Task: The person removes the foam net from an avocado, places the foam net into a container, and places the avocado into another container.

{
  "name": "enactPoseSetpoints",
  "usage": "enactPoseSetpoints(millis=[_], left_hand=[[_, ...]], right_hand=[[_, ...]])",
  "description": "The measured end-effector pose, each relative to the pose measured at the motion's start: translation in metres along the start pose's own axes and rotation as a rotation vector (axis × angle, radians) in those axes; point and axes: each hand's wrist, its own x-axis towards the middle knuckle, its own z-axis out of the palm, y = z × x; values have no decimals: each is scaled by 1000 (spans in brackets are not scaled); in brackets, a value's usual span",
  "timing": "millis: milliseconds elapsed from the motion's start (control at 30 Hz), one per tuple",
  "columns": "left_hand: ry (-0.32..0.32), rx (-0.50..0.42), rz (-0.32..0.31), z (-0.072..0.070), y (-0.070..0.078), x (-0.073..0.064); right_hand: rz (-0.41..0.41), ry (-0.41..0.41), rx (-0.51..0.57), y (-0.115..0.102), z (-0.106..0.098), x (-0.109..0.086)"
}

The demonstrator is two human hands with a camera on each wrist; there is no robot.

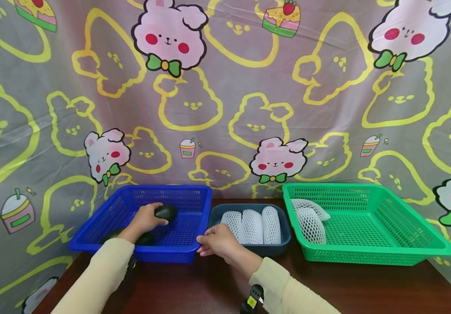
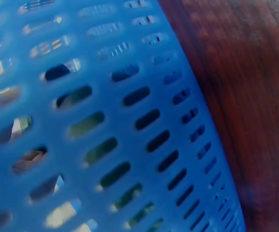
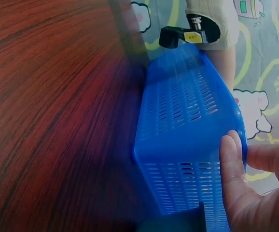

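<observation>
The left hand (image 1: 145, 219) grips a dark fruit (image 1: 167, 212) inside the blue basket (image 1: 166, 250), over the basket's floor. More dark fruits (image 1: 145, 238) lie by the basket's near wall, partly hidden by the left forearm. The right hand (image 1: 220, 240) pinches the basket's rim at its near right corner. Just right of the basket, a tray (image 1: 245, 250) holds three white nets (image 1: 252, 226); farther right, a green basket (image 1: 374, 254) holds two more. All three containers stand on the tabletop (image 1: 194, 288).
</observation>
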Motion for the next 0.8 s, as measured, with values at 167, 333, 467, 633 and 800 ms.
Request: enactPoseSetpoints(millis=[167, 333, 467, 633, 800], left_hand=[[-48, 33, 0, 5, 5, 4], [-87, 69, 13, 7, 7, 6], [-124, 96, 10, 8, 7, 6], [-144, 103, 4, 8, 7, 4], [-151, 113, -24, 8, 6, 1]], right_hand=[[1, -8, -1, 0, 0, 0], [4, -11, -6, -1, -1, 0], [4, -12, -16, -2, -2, 0], [5, -8, -24, -2, -2, -1], [5, -4, -21, -1, -1, 0]])
